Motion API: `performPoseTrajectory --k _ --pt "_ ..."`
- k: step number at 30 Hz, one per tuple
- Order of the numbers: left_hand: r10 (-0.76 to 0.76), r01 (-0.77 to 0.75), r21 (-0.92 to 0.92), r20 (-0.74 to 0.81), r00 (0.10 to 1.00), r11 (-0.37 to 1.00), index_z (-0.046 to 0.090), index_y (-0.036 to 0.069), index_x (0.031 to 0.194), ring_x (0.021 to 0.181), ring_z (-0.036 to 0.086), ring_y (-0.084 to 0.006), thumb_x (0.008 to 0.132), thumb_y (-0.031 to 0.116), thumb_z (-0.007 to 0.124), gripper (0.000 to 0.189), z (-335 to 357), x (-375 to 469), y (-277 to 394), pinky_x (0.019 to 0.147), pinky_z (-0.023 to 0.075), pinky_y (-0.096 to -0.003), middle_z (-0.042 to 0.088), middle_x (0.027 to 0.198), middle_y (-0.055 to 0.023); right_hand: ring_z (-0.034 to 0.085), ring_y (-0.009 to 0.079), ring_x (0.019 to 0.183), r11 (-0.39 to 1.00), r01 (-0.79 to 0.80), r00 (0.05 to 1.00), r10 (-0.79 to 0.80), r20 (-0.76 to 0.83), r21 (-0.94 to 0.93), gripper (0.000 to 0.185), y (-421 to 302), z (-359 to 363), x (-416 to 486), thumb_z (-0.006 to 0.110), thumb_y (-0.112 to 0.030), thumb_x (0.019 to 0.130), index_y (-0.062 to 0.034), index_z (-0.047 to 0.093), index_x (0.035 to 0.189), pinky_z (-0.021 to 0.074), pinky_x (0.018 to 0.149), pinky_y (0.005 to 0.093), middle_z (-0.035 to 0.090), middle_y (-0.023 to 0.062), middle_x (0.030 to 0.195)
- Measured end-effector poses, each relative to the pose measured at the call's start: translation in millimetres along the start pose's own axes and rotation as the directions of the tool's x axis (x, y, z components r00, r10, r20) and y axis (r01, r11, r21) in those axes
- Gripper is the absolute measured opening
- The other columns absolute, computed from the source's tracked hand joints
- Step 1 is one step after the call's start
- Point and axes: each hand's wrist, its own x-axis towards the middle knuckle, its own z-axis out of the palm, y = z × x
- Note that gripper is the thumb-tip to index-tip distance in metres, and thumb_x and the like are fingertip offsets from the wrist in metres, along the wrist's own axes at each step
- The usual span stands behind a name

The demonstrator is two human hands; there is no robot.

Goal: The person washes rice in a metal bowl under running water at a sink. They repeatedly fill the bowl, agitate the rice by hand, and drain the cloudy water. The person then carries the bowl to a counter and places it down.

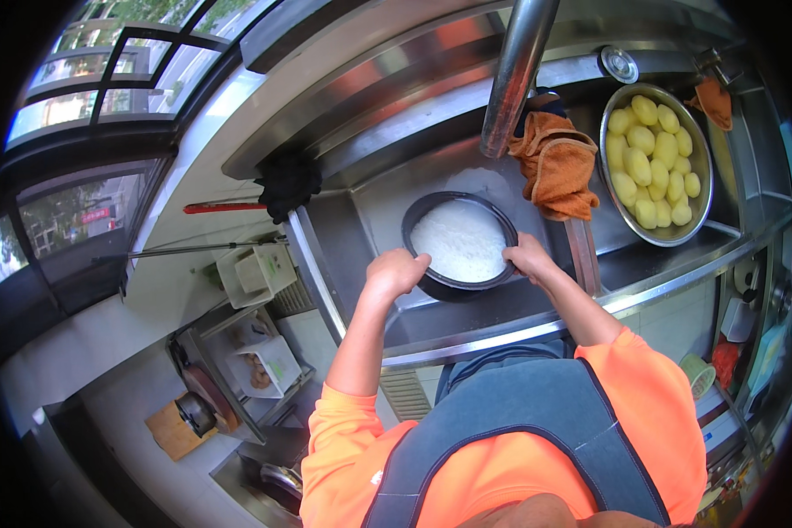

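A dark round pot (460, 288) with white rice (461, 239) in it is in the left basin of a stainless steel sink (475, 346). My left hand (399, 269) grips the pot's rim on the left, thumb over the edge. On the right side of the same rim, my right hand (529, 256) has hold too. Whether the pot rests on the basin floor or is lifted a little, I cannot tell. A whitish patch of liquid (478, 181) spreads on the basin floor behind the pot.
Orange cloths (558, 165) hang over the divider between basins, beside a thick metal pipe (518, 79). A steel bowl (660, 239) of peeled potatoes (640, 165) stands at the right basin. Black cloth (290, 188) lies at the left corner. Shelves with white bins (270, 366) stand lower left.
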Motion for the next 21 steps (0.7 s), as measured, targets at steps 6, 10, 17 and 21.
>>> performPoseTrajectory --k 6,10,17,21 --pt "-0.015 0.015 0.029 0.009 1.000 0.999 0.070 0.002 0.066 0.076 0.069 -0.0269 0.089 0.043 0.044 0.053 2.1 -1.8 1.1 0.079 0.0525 -0.0389 0.069 0.067 -0.0105 0.054 0.0194 0.050 0.999 0.013 1.000 -0.013 0.011 0.030 0.022 19.0 4.0 10.0 0.064 -0.006 0.073 0.0067 0.057 0.090 0.0435 0.045 0.0328 0.057 0.0106 0.068" --pt "-0.016 0.016 0.041 0.013 1.000 0.999 0.070 0.002 0.067 0.078 0.069 -0.0277 0.089 0.042 0.044 0.053 3.8 -3.1 0.0 0.080 0.0526 -0.0395 0.069 0.069 -0.0110 0.054 0.0183 0.051 1.000 -0.006 1.000 0.006 0.029 0.028 0.022 22.4 3.9 11.3 0.063 -0.006 0.073 0.0065 0.057 0.090 0.0438 0.045 0.0320 0.058 0.0102 0.069" --pt "-0.002 0.000 0.061 0.020 1.000 0.998 0.074 0.000 0.084 0.090 0.069 -0.0319 0.089 0.042 0.046 0.051 5.7 -4.1 -1.3 0.084 0.0522 -0.0412 0.072 0.084 -0.0162 0.054 0.0181 0.052 0.999 0.006 1.000 -0.007 0.030 0.033 0.022 18.4 3.7 4.6 0.064 -0.005 0.073 0.0064 0.058 0.090 0.0432 0.045 0.0313 0.058 0.0095 0.069" --pt "-0.001 0.001 0.077 0.008 1.000 0.997 0.074 -0.001 0.101 0.103 0.067 -0.0356 0.089 0.043 0.047 0.053 6.6 -3.9 -1.1 0.090 0.0512 -0.0430 0.071 0.105 -0.0212 0.053 0.0180 0.051 0.999 0.001 0.999 -0.003 0.038 0.049 0.022 18.0 4.0 2.8 0.064 -0.005 0.073 0.0064 0.058 0.090 0.0424 0.045 0.0311 0.058 0.0095 0.069"
